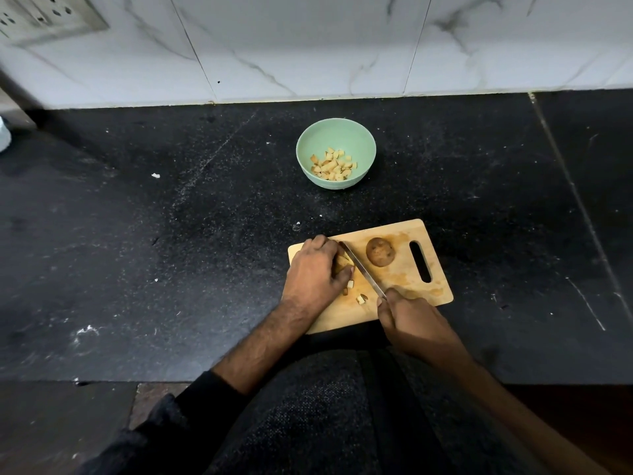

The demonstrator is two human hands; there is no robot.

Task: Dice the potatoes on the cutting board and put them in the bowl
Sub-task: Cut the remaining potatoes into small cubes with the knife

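**Dicing on the board, bowl waiting behind**

We are working at a black speckled bench (171, 217), and we are going across it from left to right. At the far left, high on the marble wall (308, 39), a switch plate (44, 18) is showing. Near the middle of the bench a green bowl (336, 132) is sitting well behind the board, already holding a small heap of diced potato (331, 165).

In front of it, a wooden cutting board (404, 279) is lying at a slant. Our left hand (313, 270) is curling over a partly cut potato (342, 264) on the board's left half, its grip pinning the piece down. A few loose cubes (360, 298) are lying on the board just beside that hand. The knife (363, 269) is running diagonally right alongside the fingers, blade against the held potato. Our right hand (407, 320) is wrapping its grip tightly around the knife's handle at the board's near edge. Further right, a whole unpeeled potato (380, 252) is resting on the board, next to the handle slot (420, 262).
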